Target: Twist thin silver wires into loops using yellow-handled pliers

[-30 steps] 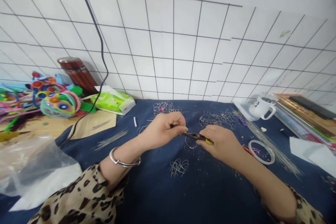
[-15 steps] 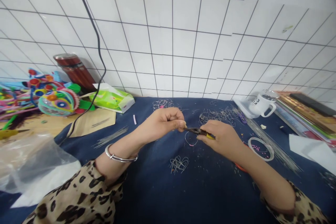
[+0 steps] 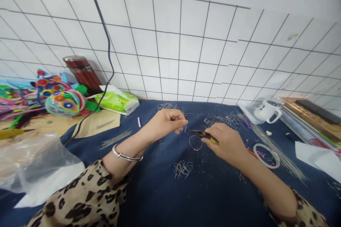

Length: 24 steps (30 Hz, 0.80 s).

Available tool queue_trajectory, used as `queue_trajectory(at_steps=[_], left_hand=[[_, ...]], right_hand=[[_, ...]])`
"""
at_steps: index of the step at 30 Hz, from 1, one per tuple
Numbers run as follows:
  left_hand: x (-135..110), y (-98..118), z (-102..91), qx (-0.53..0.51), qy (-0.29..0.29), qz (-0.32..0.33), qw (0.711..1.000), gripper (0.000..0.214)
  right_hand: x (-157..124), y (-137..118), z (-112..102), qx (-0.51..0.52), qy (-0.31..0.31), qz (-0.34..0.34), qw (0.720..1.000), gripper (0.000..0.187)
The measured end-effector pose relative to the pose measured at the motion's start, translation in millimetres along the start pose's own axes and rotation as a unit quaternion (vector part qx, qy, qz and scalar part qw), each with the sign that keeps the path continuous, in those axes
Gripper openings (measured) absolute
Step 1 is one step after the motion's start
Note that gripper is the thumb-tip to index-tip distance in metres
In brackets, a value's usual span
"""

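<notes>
Worn items, placed relative to the bangle:

1. Bangle [image 3: 125, 154]: a plain, smooth, rounded ring of silver-coloured metal, and it sat on the left wrist.
2. Left sleeve [image 3: 85, 198]: soft cloth in leopard print, with black-brown blotches on a tan ground. Its cuff ended just behind the bangle, on the elbow side.
3. Left hand [image 3: 165, 122]: it was bare, just beyond the bangle.
4. Right sleeve [image 3: 306, 212]: the same leopard print, well apart from the bangle to its right. Only the cuff end showed.
5. Right hand [image 3: 226, 143]: it was bare, with the forearm uncovered from cuff to wrist.
</notes>
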State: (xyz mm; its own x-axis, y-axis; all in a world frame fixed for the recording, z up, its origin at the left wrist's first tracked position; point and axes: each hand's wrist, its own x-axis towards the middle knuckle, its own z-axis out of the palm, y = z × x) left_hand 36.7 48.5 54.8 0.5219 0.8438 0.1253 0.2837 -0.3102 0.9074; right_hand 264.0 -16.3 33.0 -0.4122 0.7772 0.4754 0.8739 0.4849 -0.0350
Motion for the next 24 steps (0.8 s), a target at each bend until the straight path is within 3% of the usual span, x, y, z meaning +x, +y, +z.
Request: queue_trajectory(at_steps=[5,9,19,24], left_hand=[[2.4,-4.6,4.3,-0.063,0.008,-0.039,0.997,0.021],[2.1,-4.4,12.2,-0.104,0.001,-0.05,0.993,0.021],[1.6,-6.6,25.2,-0.155,0.004,-0.059,0.986,0.022],[0.6,-5.9,27.2,-0.156,0.001,-0.06,0.986,0.022]], right_hand=[[-1.5,-4.9,-0.8,-0.115,0.09,-0.066,0.987,0.013],[-5.3,-8.6,-2.0,-0.196,0.106,-0.119,0.967,0.016],[-8.2,-7.7,1.2,-0.259,0.14,-0.147,0.945,0.018],[-8.3,-8.5,0.0,-0.241,0.142,-0.15,0.948,0.018]])
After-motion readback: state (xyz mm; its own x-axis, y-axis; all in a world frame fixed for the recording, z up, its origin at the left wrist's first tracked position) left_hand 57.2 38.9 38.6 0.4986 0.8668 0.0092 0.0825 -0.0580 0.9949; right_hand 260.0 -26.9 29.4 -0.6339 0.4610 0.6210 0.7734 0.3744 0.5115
